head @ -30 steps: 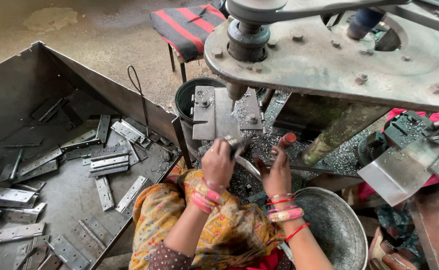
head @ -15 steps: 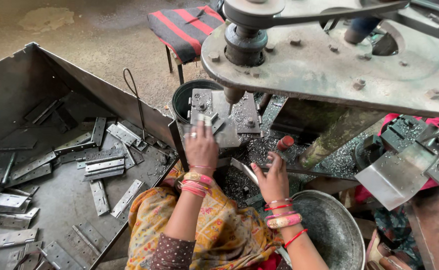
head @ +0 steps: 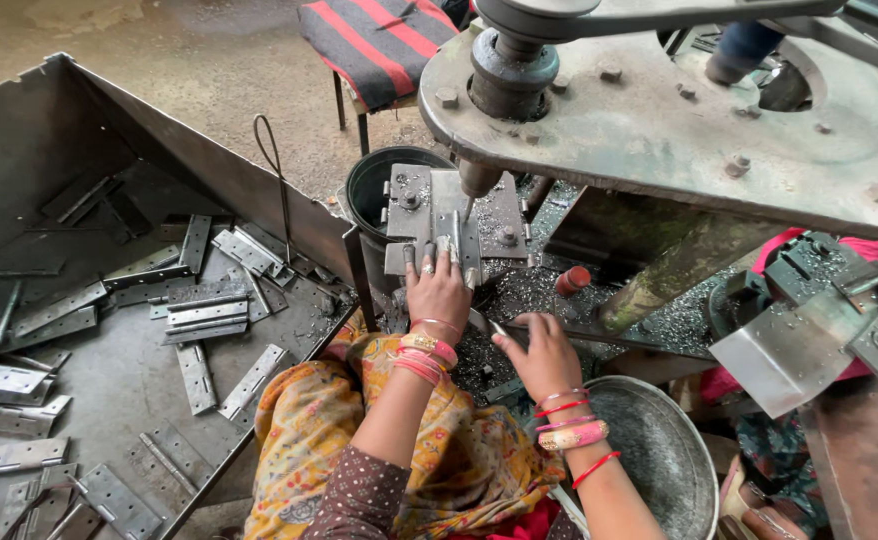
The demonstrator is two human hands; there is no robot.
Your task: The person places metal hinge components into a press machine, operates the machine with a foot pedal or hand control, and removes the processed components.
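While both hands are working under the drill, these lines are placing them.

Left hand: the left hand is lying palm-down, fingers together, pressing the near end of the flat grey steel hinge plate onto the grey metal jig block.

Hinge axis: the plate's long axis is running straight away from the left hand's fingertips, toward the drill bit just beyond them.

Right hand: the right hand is hovering nearer the body and off to the left hand's outer right, fingers loosely curled; it seems to be pinching a small piece, though the view is too poor to tell.

Nearer hand: the left is touching the plate; the right is sitting well apart from it.

Beside the right hand: a round dull-metal bowl is sitting just below its wrist.

Far from the left hand: a large grey sheet-metal bin of loose hinges is lying out past its elbow.
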